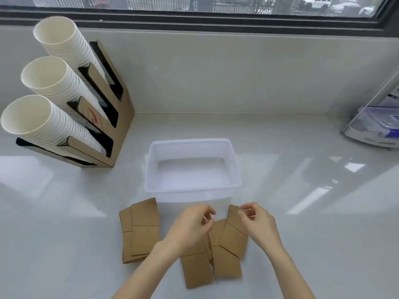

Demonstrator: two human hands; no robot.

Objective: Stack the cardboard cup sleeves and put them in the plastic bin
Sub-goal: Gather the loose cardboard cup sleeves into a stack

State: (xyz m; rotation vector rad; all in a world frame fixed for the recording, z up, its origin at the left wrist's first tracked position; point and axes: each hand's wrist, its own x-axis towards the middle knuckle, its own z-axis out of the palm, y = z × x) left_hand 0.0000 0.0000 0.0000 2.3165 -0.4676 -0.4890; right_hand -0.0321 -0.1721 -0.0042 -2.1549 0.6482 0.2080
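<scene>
Loose brown sleeves (224, 251) fanned flat on counter (64, 234), nearest. Left hand (190, 228) and right hand (258, 223) above them, fingers curled; grip cannot tell. Neater stack (140, 230) left. Bin (192, 167) just behind, nothing inside. Cup rack (64, 100) far left; writing unreadable.
</scene>
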